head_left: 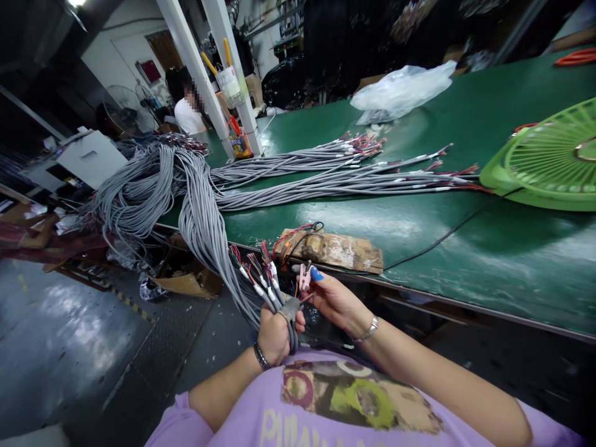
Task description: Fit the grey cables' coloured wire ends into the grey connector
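A bundle of grey cables (279, 298) stands up from the fist of my left hand (274, 335), which is wrapped round it in front of my body. White bands and thin coloured wires (254, 264) show at the cables' upper ends. A piece of grey material (289, 308) lies over the bundle just above that fist. To the right, my right hand (333, 301) is pinched beside the bundle, with blue on the thumb tip. A small pinkish-white thing (305, 276) is at its fingertips; I cannot make out what it is.
A wooden block (339, 248) with wires lies on the green table's (465, 248) near edge. Long grey cables (326, 186) stretch across the table, and a thick heap (139, 180) hangs off its left end. A green fan (554, 155) stands right; a plastic bag (403, 93) lies behind.
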`<action>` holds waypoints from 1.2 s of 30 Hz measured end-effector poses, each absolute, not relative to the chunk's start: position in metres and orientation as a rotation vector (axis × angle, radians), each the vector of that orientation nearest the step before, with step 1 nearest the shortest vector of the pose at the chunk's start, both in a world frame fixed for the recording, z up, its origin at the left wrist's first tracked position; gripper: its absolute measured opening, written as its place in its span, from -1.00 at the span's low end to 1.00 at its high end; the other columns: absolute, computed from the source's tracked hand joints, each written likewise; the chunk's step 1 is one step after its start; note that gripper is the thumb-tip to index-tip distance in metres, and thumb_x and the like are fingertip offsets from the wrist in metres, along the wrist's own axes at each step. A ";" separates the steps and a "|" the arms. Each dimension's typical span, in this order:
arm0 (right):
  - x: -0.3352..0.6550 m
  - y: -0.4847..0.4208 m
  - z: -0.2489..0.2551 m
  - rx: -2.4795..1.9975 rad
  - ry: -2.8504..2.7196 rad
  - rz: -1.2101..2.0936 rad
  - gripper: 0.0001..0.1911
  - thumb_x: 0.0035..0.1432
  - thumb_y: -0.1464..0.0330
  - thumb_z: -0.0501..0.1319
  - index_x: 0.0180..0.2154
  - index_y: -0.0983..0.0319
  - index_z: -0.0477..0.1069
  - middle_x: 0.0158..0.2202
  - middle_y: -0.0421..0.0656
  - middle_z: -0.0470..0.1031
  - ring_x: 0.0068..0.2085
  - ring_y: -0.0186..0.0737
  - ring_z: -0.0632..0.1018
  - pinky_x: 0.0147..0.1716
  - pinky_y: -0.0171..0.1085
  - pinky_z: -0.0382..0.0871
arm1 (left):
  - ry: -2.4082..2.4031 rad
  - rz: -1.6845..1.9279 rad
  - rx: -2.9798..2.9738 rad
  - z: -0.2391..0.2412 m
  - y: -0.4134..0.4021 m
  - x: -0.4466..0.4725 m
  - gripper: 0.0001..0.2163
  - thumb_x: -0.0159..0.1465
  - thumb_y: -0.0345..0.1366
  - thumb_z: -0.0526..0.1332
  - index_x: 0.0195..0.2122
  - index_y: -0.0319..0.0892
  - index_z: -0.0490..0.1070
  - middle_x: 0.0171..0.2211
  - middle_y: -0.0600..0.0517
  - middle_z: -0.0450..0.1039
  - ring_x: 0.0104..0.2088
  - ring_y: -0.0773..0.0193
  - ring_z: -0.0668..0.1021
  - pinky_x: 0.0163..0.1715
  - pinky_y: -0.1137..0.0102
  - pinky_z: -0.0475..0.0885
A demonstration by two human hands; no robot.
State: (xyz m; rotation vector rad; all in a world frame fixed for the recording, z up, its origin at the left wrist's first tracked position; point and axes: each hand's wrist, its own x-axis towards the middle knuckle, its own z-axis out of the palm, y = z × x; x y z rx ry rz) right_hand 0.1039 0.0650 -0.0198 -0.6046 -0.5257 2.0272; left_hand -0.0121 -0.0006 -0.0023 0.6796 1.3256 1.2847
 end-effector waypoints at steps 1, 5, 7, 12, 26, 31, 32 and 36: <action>0.104 0.065 -0.019 -0.610 -0.527 2.026 -0.74 -0.12 0.20 0.38 -0.46 0.25 0.48 -0.49 -0.21 0.47 -0.47 -0.35 0.38 -0.43 -0.33 0.24 | 1.326 1.271 0.678 -0.003 0.000 -0.012 -0.72 0.01 -0.12 0.29 -0.60 -0.23 0.32 -0.75 0.11 0.33 -0.75 0.44 0.32 -0.72 0.53 0.22; 0.103 0.064 -0.016 -0.635 -0.523 2.023 -0.72 -0.15 0.18 0.39 -0.48 0.26 0.47 -0.49 -0.20 0.46 -0.47 -0.35 0.38 -0.45 -0.34 0.24 | 1.320 1.247 0.682 -0.003 0.000 -0.010 -0.72 0.02 -0.12 0.29 -0.60 -0.23 0.31 -0.75 0.11 0.33 -0.75 0.45 0.32 -0.72 0.53 0.22; 0.103 0.063 -0.016 -0.614 -0.516 2.035 -0.71 -0.13 0.17 0.38 -0.47 0.26 0.47 -0.50 -0.20 0.45 -0.47 -0.35 0.39 -0.43 -0.33 0.25 | 1.323 1.255 0.681 -0.002 -0.001 -0.010 -0.71 0.02 -0.11 0.29 -0.61 -0.23 0.32 -0.75 0.11 0.33 -0.75 0.45 0.32 -0.72 0.53 0.22; 0.108 0.060 -0.020 -0.558 -0.492 2.116 -0.68 -0.06 0.09 0.31 -0.40 0.21 0.45 -0.47 -0.21 0.46 -0.45 -0.33 0.42 -0.43 -0.32 0.28 | 1.333 1.280 0.724 -0.001 -0.008 -0.014 -0.67 0.03 -0.07 0.28 -0.65 -0.23 0.32 -0.75 0.08 0.34 -0.75 0.44 0.32 -0.71 0.52 0.22; 0.105 0.029 -0.002 -0.656 -0.983 2.120 -0.75 0.03 0.19 0.25 -0.44 0.21 0.29 -0.66 -0.20 0.48 -0.61 -0.20 0.50 -0.59 -0.32 0.17 | 1.341 1.265 0.810 -0.011 -0.015 -0.019 -0.66 0.06 -0.09 0.26 -0.71 -0.23 0.35 -0.76 0.06 0.34 -0.74 0.40 0.35 -0.68 0.47 0.24; 0.104 0.028 -0.002 -0.657 -0.979 2.124 -0.79 0.07 0.23 0.22 -0.44 0.20 0.27 -0.66 -0.19 0.49 -0.62 -0.22 0.50 -0.61 -0.33 0.19 | 1.319 1.259 0.824 -0.011 -0.016 -0.019 -0.67 0.07 -0.11 0.26 -0.69 -0.25 0.38 -0.75 0.05 0.34 -0.73 0.40 0.36 -0.67 0.48 0.26; 0.104 0.028 -0.003 -0.660 -0.980 2.126 -0.80 0.08 0.24 0.22 -0.43 0.21 0.28 -0.66 -0.19 0.49 -0.62 -0.22 0.50 -0.61 -0.33 0.20 | 1.321 1.256 0.816 -0.011 -0.016 -0.019 -0.67 0.07 -0.11 0.26 -0.69 -0.25 0.38 -0.75 0.05 0.34 -0.73 0.40 0.35 -0.67 0.48 0.27; 0.104 0.028 -0.004 -0.647 -0.983 2.148 -0.79 0.07 0.22 0.22 -0.42 0.21 0.28 -0.65 -0.18 0.49 -0.61 -0.21 0.50 -0.59 -0.31 0.24 | 1.324 1.244 0.796 -0.010 -0.016 -0.019 -0.66 0.04 -0.09 0.28 -0.70 -0.25 0.38 -0.76 0.05 0.34 -0.73 0.40 0.36 -0.67 0.48 0.27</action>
